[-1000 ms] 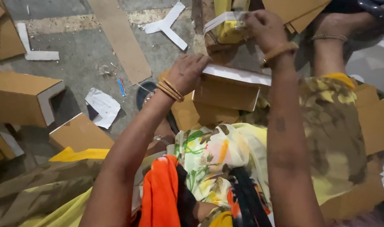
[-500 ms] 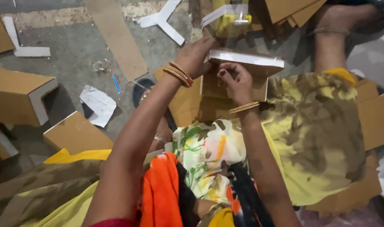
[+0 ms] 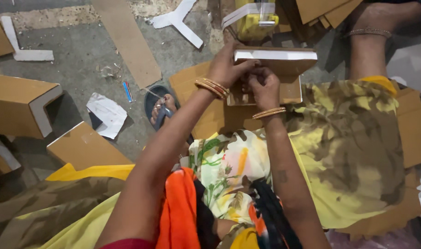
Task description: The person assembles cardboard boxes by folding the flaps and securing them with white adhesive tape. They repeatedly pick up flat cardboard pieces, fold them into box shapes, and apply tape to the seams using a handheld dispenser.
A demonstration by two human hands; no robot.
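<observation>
A brown cardboard box (image 3: 284, 69) with a white inner edge is held up in front of me, above my lap. My left hand (image 3: 226, 67) grips its left side, thumb on the white upper flap. My right hand (image 3: 263, 85) pinches the box's lower left part, just below the left hand. Both wrists wear gold bangles. A yellow tape dispenser (image 3: 256, 18) stands on the floor just beyond the box.
Flat cardboard sheets (image 3: 196, 92) lie under the box, more stacked at the top right (image 3: 325, 9) and far right. Folded boxes (image 3: 21, 103) sit at left. Long cardboard strip (image 3: 127, 41), white scraps (image 3: 176, 20), crumpled paper (image 3: 106, 115) lie on the grey floor. A sandalled foot (image 3: 160, 110) rests near centre.
My right hand came back from the tape dispenser to the box and now grips its lower left part. The box has been lifted and turned nearer to me.
</observation>
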